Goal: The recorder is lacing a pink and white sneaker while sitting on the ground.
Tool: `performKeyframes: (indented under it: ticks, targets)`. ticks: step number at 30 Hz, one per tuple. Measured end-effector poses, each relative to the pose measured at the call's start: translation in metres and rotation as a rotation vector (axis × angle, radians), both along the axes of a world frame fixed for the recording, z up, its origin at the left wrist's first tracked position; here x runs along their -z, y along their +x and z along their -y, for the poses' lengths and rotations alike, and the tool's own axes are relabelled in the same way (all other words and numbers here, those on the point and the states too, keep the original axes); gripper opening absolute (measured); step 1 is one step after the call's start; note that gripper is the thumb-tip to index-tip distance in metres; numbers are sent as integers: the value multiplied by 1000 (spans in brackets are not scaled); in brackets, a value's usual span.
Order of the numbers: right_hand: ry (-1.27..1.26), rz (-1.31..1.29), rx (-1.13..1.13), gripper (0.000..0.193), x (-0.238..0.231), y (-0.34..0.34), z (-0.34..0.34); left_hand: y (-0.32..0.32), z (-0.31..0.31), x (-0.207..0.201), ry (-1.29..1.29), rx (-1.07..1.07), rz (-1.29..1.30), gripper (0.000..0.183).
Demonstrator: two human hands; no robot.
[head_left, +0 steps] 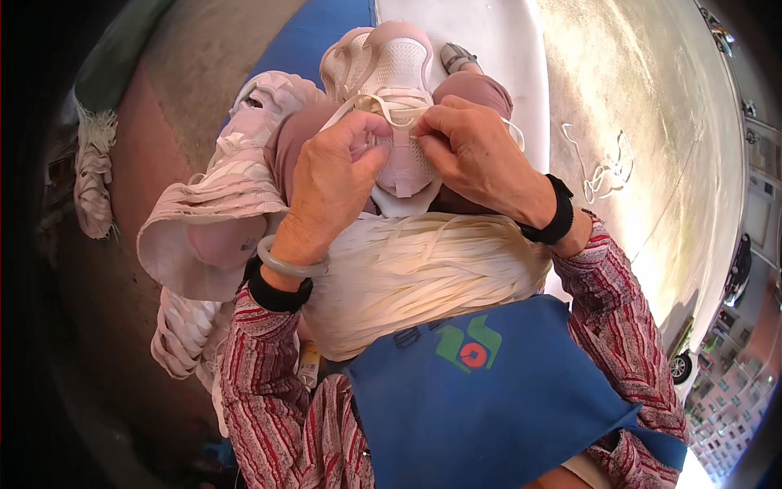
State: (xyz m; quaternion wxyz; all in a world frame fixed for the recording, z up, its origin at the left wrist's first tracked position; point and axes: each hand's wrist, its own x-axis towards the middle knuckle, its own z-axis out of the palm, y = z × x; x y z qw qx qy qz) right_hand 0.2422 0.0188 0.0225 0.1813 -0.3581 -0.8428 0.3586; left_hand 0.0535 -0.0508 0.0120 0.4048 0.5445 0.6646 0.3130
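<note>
Basically, L hand (336, 175) curls inward, near-closed (hold unclear), w/ R hand (482, 155) pinching shoe lace (358, 97).

Shoe (401, 153) beyond lace bundle (423, 273), string (603, 173) on right-hand floor (652, 106)

Site: informal shoe-lacing workplace, open-air or open-fronted; cannot tell which. Evidence: sunlit concrete ground (643, 106) to my right, with a dark car (739, 267) and a white car (689, 371) beyond; bundled cream shoelaces (423, 265) across my lap, pink-and-white sneakers (396, 67) before me.
</note>
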Motion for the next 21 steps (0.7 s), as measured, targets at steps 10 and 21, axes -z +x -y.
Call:
performKeyframes:
  ticks: [10, 21]
  targets:
    - [-99, -86, -21, 11, 8, 0, 1, -1, 1, 7, -25, -39, 67, 20]
    - [179, -12, -27, 18, 11, -2, 9, 2, 3, -4, 46, -12, -143, 22]
